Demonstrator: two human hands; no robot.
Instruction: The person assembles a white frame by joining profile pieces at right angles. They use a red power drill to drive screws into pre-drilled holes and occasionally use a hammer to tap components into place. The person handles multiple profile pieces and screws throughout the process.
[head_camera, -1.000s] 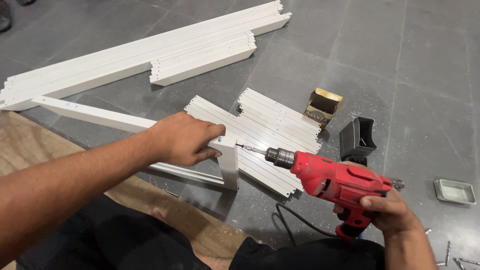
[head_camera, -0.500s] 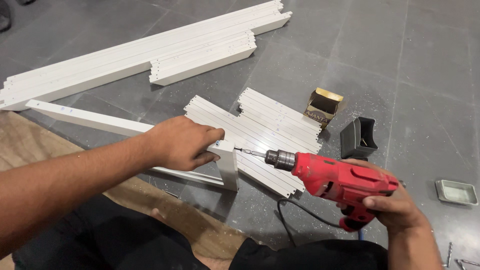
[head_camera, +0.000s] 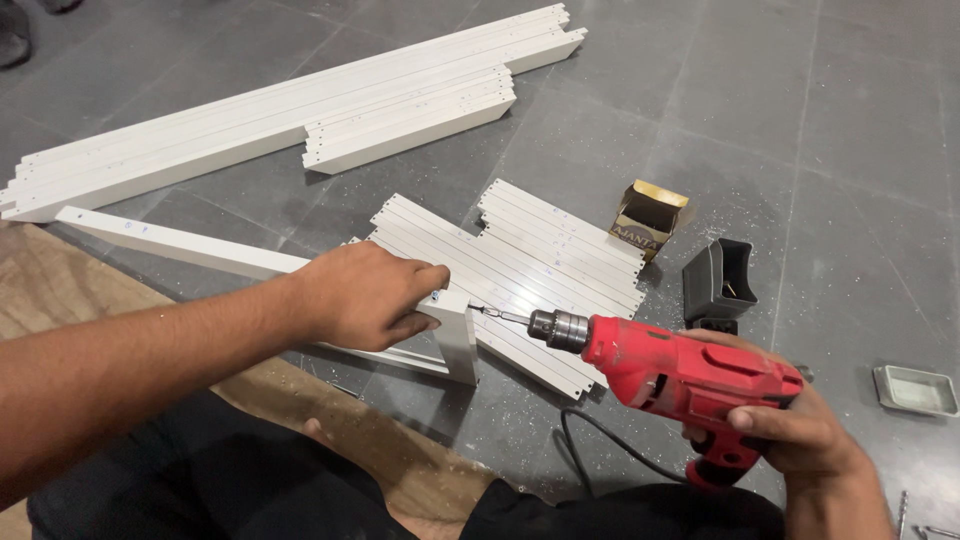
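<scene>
The left hand (head_camera: 365, 297) is clenched over the corner of a white frame (head_camera: 455, 335) standing on the grey floor (head_camera: 800, 150), fingers curled around its top. The right hand (head_camera: 800, 440), near right, grips a red power drill (head_camera: 690, 375), whose bit touches the frame's right face. Short white bars (head_camera: 540, 255) lie just beyond

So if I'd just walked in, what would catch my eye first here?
Most likely the red electric drill at lower right, held in the right hand with its bit against the corner of a white frame piece. The left hand presses that corner down at centre. Behind lie long white profiles on the grey floor.
</scene>
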